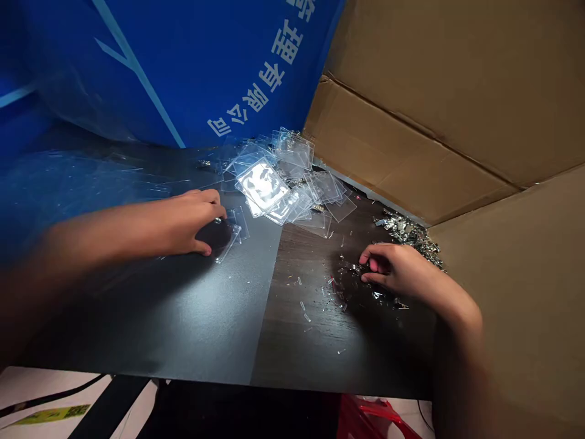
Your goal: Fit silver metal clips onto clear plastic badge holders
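My left hand [201,222] is over the grey part of the table, its thumb and curled fingers apart. Just beyond its fingertips lies a clear plastic badge holder [228,244], with another partly under it; I cannot tell whether the fingers touch them. Over the dark wood part, my right hand [393,265] has thumb and forefinger closed around a small metal badge clip [354,267], partly hidden by the fingers. More loose clips [401,305] lie beneath this hand. Behind it spreads a pile of shiny metal clips [406,231].
A heap of clear badge holders [262,183] lies at the back. Tiny clear plastic bits [305,312] are scattered across the table [219,329]. Cardboard [379,140] walls the right side, and a blue printed sheet [183,67] the back. A red bag [370,417] hangs below the front edge.
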`<state>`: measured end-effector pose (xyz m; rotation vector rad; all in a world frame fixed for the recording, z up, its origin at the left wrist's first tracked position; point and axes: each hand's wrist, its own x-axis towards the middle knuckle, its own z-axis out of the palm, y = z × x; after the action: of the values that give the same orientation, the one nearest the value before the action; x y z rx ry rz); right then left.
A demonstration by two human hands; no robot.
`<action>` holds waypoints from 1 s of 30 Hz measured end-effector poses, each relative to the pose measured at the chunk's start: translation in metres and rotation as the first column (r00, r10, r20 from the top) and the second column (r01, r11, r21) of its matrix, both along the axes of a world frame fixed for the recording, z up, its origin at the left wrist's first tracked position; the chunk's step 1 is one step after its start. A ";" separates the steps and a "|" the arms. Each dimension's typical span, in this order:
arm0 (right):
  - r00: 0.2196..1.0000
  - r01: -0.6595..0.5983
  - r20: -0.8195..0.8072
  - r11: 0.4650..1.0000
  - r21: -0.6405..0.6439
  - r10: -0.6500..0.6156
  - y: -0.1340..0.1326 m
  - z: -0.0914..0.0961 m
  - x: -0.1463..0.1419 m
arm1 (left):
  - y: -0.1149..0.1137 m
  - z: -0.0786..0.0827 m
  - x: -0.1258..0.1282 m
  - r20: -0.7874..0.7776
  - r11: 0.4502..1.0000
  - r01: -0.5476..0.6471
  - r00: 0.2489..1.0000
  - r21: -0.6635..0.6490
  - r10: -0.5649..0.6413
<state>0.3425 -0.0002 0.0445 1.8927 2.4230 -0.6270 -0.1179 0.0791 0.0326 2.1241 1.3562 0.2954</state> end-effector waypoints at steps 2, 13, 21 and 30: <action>1.000 -0.013 -0.025 1.000 0.013 0.013 0.000 0.004 0.000 | 0.000 0.002 -0.001 -0.221 0.994 0.104 0.971 0.042 -0.092; 0.986 -0.070 -0.146 0.997 0.031 0.074 -0.001 0.006 -0.011 | -0.014 0.044 0.025 0.000 0.979 0.150 0.988 -0.138 -0.152; 0.983 -0.098 -0.158 0.995 -0.009 0.095 0.006 -0.002 -0.011 | -0.036 0.033 0.096 0.518 0.913 0.364 0.825 -0.181 -0.226; 0.955 -0.079 -0.284 0.997 0.021 0.082 0.003 0.007 -0.018 | -0.045 -0.022 0.108 0.638 0.885 0.136 0.741 -0.446 0.208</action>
<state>0.3245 0.0031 0.0513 1.8062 2.6580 -0.9451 -0.0096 0.0342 0.0107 1.3672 0.9028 0.6187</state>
